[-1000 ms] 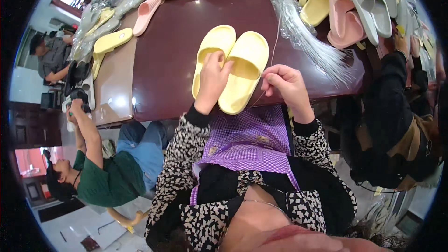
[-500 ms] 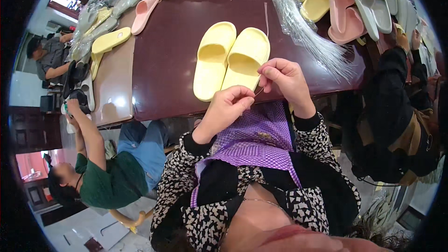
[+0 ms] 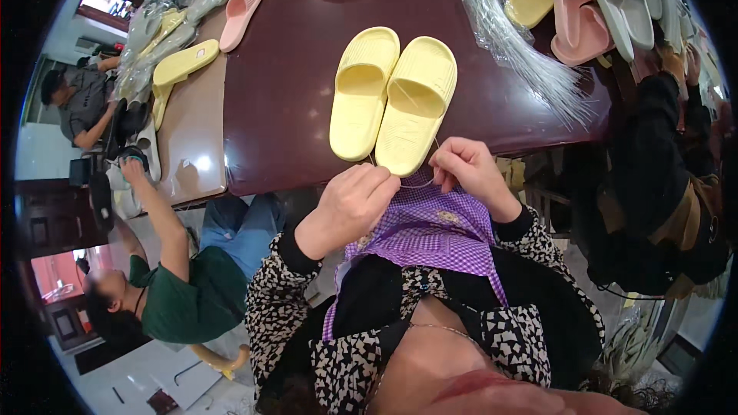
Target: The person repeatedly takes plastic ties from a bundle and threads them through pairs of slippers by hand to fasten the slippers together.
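A pair of yellow slide slippers (image 3: 415, 127) lies side by side on the dark red table, soles down, heels toward me. At the heels my left hand (image 3: 350, 206) is closed, fingers pinched on a thin clear plastic tie (image 3: 417, 186). This strand bows in a loop across to my right hand (image 3: 467, 171), which pinches its other part, beside the right slipper's heel. A fine line also shows across that slipper's opening; whether it is the same strand I cannot tell.
A bundle of clear plastic strands (image 3: 530, 54) lies on the right of the table (image 3: 284, 107). Beyond it pile pink, grey and yellow slippers (image 3: 576, 0). Pink slippers (image 3: 244, 15) and bagged ones sit at the back left. A person in green (image 3: 192, 300) works at left; another sits at right.
The tie now bows in a wider loop between my hands. My left hand has moved down and left, my right hand down. The slippers appear slightly farther right in view.
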Demonstrator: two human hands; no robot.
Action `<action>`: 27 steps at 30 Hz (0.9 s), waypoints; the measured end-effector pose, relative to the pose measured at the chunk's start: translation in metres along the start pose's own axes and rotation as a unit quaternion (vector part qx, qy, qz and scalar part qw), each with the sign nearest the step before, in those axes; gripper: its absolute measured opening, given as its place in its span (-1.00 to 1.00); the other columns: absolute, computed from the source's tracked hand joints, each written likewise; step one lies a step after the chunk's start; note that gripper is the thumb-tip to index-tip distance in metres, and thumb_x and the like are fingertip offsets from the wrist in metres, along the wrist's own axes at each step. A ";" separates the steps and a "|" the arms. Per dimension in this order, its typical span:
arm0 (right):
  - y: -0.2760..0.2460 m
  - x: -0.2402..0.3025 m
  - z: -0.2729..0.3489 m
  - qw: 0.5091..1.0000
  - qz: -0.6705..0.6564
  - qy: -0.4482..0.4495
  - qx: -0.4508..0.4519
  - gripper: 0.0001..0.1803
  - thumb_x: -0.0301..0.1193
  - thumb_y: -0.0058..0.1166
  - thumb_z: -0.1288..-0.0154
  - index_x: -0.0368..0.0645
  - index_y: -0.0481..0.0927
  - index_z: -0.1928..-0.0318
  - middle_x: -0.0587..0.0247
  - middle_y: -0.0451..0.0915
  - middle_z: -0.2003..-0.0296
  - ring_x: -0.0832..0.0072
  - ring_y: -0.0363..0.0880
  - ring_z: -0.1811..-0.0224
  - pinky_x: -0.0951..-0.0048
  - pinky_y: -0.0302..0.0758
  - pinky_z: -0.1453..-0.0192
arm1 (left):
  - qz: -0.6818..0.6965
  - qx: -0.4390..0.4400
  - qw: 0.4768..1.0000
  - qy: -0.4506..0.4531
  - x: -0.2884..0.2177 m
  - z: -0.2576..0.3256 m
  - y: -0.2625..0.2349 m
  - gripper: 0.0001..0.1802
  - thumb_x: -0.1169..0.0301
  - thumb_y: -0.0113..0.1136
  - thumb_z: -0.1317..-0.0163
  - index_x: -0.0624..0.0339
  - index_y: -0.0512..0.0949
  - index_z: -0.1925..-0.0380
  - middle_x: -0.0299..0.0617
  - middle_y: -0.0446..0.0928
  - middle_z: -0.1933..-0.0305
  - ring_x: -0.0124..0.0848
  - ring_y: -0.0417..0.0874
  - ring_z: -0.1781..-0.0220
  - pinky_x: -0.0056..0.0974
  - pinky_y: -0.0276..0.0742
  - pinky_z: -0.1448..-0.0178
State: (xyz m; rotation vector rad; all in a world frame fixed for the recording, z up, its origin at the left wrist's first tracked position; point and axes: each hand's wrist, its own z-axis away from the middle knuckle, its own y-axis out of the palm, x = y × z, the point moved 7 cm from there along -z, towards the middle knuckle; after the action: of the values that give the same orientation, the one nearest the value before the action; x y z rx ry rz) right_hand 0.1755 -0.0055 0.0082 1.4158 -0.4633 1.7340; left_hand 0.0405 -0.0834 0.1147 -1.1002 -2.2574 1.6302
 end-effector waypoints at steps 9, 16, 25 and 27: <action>0.022 -0.052 -0.005 0.981 -0.183 0.044 -0.054 -0.81 -0.41 -0.06 -0.37 -0.27 0.52 0.33 0.27 0.56 0.55 0.60 0.50 0.61 0.61 0.44 0.51 | 0.031 0.069 0.997 0.000 0.041 0.020 0.025 -0.79 0.58 0.20 0.04 0.28 0.48 0.33 -0.11 0.48 0.32 -0.19 0.56 0.30 -0.21 0.51 0.23; 0.027 -0.055 -0.022 0.966 -0.239 0.034 -0.094 -0.77 -0.37 -0.11 -0.42 -0.30 0.50 0.23 0.24 0.55 0.52 0.58 0.48 0.62 0.59 0.46 0.51 | 0.044 0.063 0.997 0.016 0.072 0.018 0.025 -0.82 0.57 0.18 0.01 0.26 0.46 0.35 -0.11 0.47 0.33 -0.18 0.55 0.30 -0.20 0.50 0.24; 0.015 -0.036 -0.044 0.974 -0.207 0.055 -0.074 -0.76 -0.39 -0.11 -0.40 -0.33 0.53 0.21 0.24 0.57 0.51 0.59 0.48 0.63 0.61 0.45 0.53 | 0.048 -0.017 0.999 -0.016 0.109 -0.001 0.030 -0.89 0.56 0.14 -0.01 0.24 0.42 0.44 -0.14 0.40 0.45 -0.20 0.49 0.37 -0.18 0.46 0.26; 0.005 -0.028 -0.042 0.989 -0.119 0.034 -0.079 -0.77 -0.39 -0.08 -0.37 -0.32 0.55 0.25 0.26 0.56 0.54 0.61 0.48 0.64 0.62 0.44 0.54 | 0.041 -0.023 0.999 -0.022 0.115 -0.007 0.035 -0.90 0.56 0.14 -0.02 0.24 0.43 0.44 -0.13 0.41 0.46 -0.19 0.49 0.37 -0.18 0.46 0.26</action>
State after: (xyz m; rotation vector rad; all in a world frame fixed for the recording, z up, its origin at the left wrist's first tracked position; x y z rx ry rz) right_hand 0.1463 0.0118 -0.0289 1.2417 -0.3692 1.5147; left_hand -0.0224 -0.0010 0.0542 -1.1938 -2.3171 1.6556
